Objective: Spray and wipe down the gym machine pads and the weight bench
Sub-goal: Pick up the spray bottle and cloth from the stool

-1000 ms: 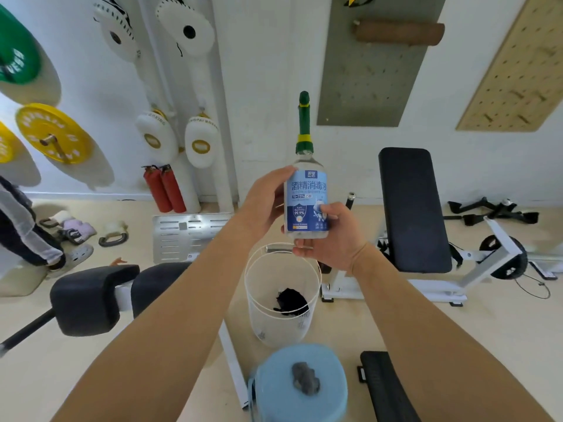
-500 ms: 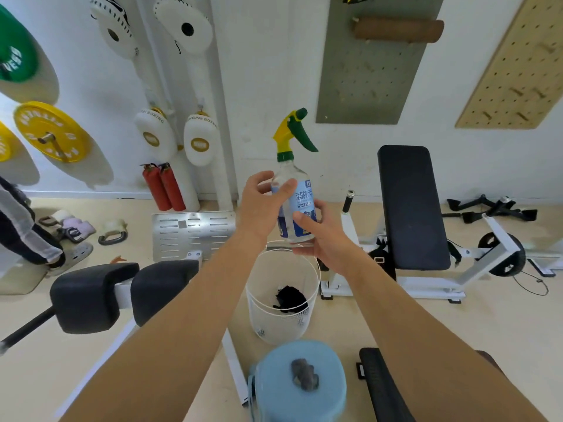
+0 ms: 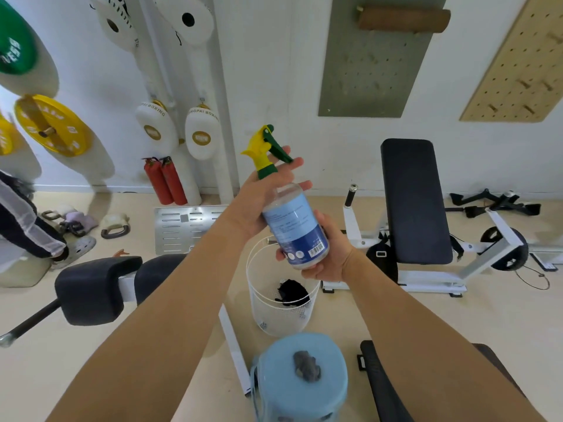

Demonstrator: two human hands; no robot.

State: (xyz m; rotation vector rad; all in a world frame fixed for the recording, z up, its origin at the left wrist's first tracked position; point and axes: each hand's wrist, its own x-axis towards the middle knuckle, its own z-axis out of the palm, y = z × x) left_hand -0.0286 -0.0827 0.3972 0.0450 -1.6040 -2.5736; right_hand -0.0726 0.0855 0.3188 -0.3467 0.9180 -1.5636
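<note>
Head cam: both hands are up mid-frame on the spray bottle (image 3: 294, 226). Bottle is off the floor, tilted, base down-right toward me, yellow-green trigger head (image 3: 264, 146) up-left. It hangs in the air above the white mesh basket (image 3: 264, 312). Right hand (image 3: 330, 257) is curled round the base: thumb up the right side of the label, fingertips showing under the bottom edge. Left hand (image 3: 256, 202) sits behind the shoulder and neck, fingers (image 3: 294, 164) mostly straight and fanned out past the trigger, touching the bottle rather than wrapped round it; I can't make out its thumb. Body is clear, blue label with barcode facing me.

Basket stands on the floor with a black cloth (image 3: 291, 292) in the bottom. Just nearer me is a pale blue round thing (image 3: 332, 388), stool or roll, I can't tell, with a grey crumpled lump (image 3: 306, 365) on top.

Left of the basket: two black roller pads (image 3: 94, 289) on a white machine frame. Right of it: weight bench (image 3: 414, 202), black back pad raised steep, white frame, close to the wall. Another black pad (image 3: 380, 382) at the bottom edge of frame beside the right forearm.

Wall side: yellow plate (image 3: 51, 126) and green plate (image 3: 15, 50) hung up, white boxing pads (image 3: 155, 130), two red extinguishers (image 3: 166, 182) on the floor at the wall's foot. Striped sleeve (image 3: 27, 229) of a person at far left.
</note>
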